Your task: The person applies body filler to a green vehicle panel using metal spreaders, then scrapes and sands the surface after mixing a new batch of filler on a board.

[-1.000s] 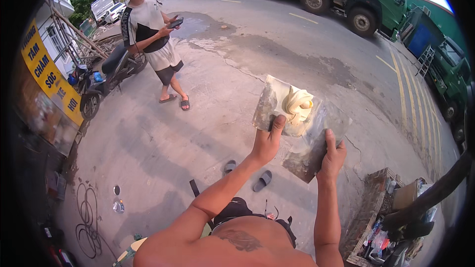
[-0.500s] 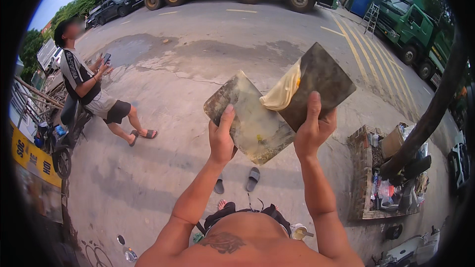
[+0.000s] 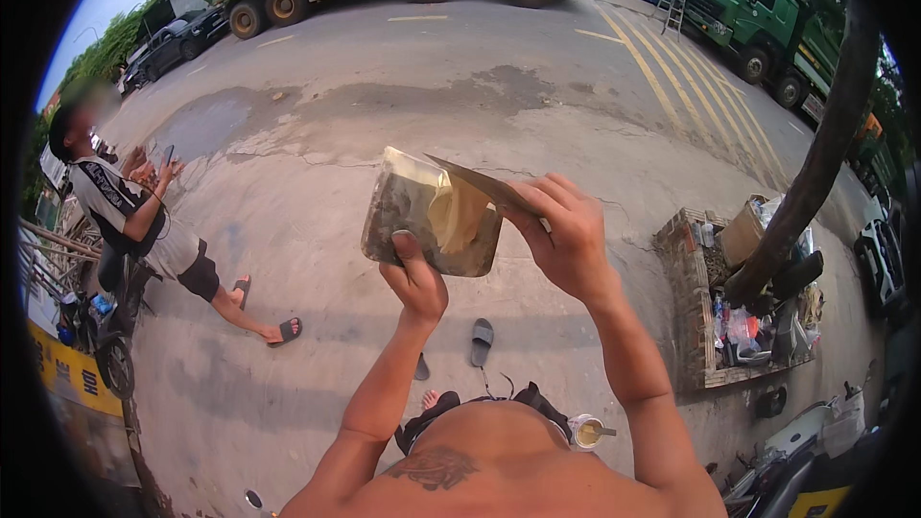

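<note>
Cream paste (image 3: 449,216), probably soft and slippery, shows between the hands. The left hand (image 3: 414,290) pinches a smeared plate (image 3: 384,221) by its near edge; the right hand (image 3: 568,238) curls round a tilted plate (image 3: 483,182). Both plates look light and stiff, best gripped at the rims.

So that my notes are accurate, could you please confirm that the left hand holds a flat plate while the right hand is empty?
Not quite: the head view shows the right hand holding a second flat plate. The left hand does hold a flat plate.
</note>
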Demonstrator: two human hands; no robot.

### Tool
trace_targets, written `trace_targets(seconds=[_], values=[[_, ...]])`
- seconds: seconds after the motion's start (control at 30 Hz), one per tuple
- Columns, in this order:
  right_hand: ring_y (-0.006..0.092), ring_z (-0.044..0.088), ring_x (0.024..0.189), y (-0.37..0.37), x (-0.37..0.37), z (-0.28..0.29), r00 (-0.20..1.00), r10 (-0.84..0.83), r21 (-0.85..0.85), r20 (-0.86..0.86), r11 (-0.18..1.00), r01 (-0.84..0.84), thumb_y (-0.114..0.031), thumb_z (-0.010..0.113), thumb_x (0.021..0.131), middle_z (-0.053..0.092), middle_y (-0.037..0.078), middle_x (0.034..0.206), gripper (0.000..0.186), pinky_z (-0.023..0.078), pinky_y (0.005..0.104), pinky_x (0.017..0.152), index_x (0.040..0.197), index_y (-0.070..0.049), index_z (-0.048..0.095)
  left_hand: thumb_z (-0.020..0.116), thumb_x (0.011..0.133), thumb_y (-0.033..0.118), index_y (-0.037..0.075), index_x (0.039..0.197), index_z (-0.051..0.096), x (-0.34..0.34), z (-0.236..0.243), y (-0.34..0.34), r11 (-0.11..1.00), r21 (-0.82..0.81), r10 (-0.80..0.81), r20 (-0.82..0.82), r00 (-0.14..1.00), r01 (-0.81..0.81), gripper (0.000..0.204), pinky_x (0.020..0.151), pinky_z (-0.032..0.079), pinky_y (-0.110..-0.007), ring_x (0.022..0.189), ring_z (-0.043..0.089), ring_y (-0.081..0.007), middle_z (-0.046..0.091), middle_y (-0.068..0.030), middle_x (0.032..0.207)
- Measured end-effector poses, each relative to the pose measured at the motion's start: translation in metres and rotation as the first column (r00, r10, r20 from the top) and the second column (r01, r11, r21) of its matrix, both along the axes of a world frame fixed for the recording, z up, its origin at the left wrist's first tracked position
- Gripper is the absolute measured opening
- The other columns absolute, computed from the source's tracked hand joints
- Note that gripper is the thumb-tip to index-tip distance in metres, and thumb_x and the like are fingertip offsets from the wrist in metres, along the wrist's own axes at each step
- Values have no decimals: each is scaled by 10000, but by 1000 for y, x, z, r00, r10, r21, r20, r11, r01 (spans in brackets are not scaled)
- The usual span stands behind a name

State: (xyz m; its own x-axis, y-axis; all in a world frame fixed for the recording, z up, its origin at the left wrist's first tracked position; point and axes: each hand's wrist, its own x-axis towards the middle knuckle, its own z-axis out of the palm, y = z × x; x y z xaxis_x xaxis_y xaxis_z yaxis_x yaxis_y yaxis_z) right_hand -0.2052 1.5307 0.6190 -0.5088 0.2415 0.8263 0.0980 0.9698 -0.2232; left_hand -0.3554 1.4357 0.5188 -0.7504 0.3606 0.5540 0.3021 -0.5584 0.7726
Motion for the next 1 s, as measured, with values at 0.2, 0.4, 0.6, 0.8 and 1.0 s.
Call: trace_targets(seconds=[0.2,0.4,0.6,0.8,1.0], values=[[210,581,686,-4,8,7,990,128,-32,65,991,-126,-51,735,742,642,39,773,401,477,310,560,1129,-146,699,380,1063,371,-65,1148,567,14,23,2,993,61,-99,47,994,97,482,844,476,-300,990,592,-163,635,-114,1084],[235,577,706,29,15,33,984,56,-102,-171,992,-74,-97,705,836,674,84,886,249,482,319,651,1072,-23,672,432,1028,461,-46,1310,457,25,63,24,884,-13,-430,371,823,467,581,893,506,-339,1059,594,-191,567,-123,1236],[139,625,790,49,56,-37,984,162,-714,-73,681,-165,-329,643,953,655,42,855,322,492,310,697,1026,-16,658,388,1017,520,-14,1411,342,-2,53,34,911,311,-400,494,772,272,664,1077,416,-411,1279,480,-260,488,-138,1351],[89,595,839,11,18,-64,742,-410,-846,-531,304,-437,-304,699,921,679,35,969,350,485,264,771,1063,12,651,484,1024,399,-14,1363,444,5,5,47,929,-163,-346,-62,936,333,536,992,392,-323,1156,495,-171,551,-106,1280],[95,605,878,39,56,6,444,-389,-582,-807,652,-486,-274,633,965,663,39,1054,313,489,268,801,1112,1,619,508,1026,329,-30,1303,502,32,49,17,534,-575,-819,-171,547,620,454,930,434,-312,1038,568,-164,597,-103,1208]])
